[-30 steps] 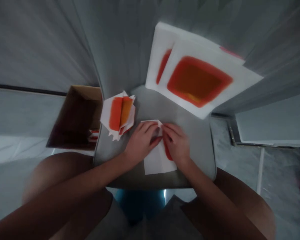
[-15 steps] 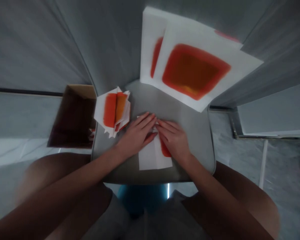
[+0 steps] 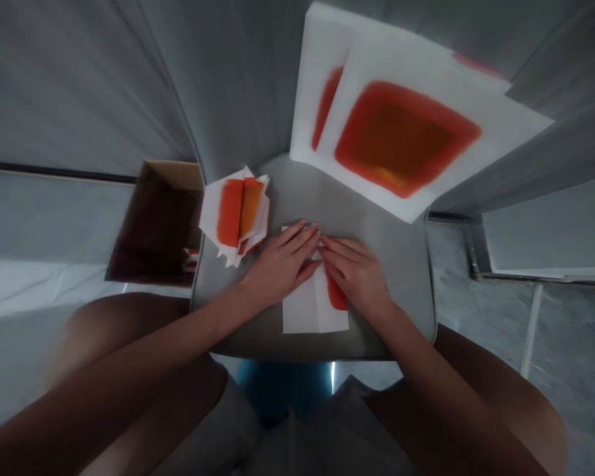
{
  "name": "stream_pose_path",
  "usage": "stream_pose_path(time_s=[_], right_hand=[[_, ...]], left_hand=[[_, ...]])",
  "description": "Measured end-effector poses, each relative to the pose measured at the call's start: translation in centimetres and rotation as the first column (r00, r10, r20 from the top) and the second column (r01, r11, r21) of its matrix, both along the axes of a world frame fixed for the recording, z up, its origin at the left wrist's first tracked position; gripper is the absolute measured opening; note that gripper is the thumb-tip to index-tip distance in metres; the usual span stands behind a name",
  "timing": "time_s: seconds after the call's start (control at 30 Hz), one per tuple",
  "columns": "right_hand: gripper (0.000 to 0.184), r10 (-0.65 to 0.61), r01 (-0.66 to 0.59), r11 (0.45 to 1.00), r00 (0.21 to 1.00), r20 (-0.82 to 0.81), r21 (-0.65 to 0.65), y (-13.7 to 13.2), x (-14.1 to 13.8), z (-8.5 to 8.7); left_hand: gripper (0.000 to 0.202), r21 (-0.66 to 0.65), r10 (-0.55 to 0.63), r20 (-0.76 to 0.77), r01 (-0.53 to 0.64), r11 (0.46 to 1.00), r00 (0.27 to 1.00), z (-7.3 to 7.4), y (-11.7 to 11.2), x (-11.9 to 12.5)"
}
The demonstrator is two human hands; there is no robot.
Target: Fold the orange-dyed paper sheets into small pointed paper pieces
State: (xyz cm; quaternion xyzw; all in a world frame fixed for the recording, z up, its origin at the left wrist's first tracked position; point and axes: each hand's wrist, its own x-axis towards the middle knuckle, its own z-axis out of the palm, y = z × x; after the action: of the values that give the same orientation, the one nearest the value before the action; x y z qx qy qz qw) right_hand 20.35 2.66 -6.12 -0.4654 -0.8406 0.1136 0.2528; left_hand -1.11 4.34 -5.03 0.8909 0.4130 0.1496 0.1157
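A folded white sheet with a red-orange patch (image 3: 313,309) lies on a small grey tabletop (image 3: 391,271) in front of me. My left hand (image 3: 282,263) lies flat on its upper left part, fingers stretched out and pressing down. My right hand (image 3: 357,276) lies flat on its upper right part, fingers extended, fingertips meeting those of the left hand. Neither hand grips anything. The upper part of the sheet is hidden under both hands.
A pile of folded red-and-white papers (image 3: 237,217) sits at the table's left edge. A stack of large white sheets with orange squares (image 3: 401,132) lies at the back right. An open cardboard box (image 3: 156,221) stands left of the table. My knees flank the table.
Both hands have stayed pressed on the folded sheet, flattening out a little more. The camera view has shifted slightly.
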Motion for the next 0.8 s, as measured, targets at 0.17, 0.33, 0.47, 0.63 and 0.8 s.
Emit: stream_pose_path(time_s=[0.17, 0.33, 0.47, 0.63, 0.8], right_hand=[[0.032, 0.029, -0.029, 1.0, 0.999, 0.016, 0.009, -0.1, -0.1, 0.1], [0.033, 0.006, -0.006, 1.0, 1.0, -0.012, 0.013, -0.3, -0.3, 0.2], [0.035, 0.031, -0.031, 1.0, 0.999, -0.009, 0.002, -0.5, -0.2, 0.3], [0.039, 0.029, -0.029, 1.0, 0.999, 0.031, 0.001, -1.2, -0.3, 0.4], [0.044, -0.016, 0.018, 0.999, 0.997, 0.073, -0.036, -2.2, -0.9, 0.4]], left_hand=[[0.05, 0.009, 0.031, -0.079, -0.03, 0.999, 0.996, 0.4, -0.4, 0.1], [0.052, -0.003, 0.01, -0.113, -0.011, 1.0, 0.994, 0.6, -0.5, 0.0], [0.058, -0.003, -0.011, -0.121, 0.01, 1.0, 0.993, 0.6, -0.6, -0.2], [0.063, -0.002, -0.026, -0.128, 0.026, 1.0, 0.991, 0.5, -0.6, -0.3], [0.064, -0.006, -0.027, -0.148, 0.026, 1.0, 0.989, 0.5, -0.6, -0.4]])
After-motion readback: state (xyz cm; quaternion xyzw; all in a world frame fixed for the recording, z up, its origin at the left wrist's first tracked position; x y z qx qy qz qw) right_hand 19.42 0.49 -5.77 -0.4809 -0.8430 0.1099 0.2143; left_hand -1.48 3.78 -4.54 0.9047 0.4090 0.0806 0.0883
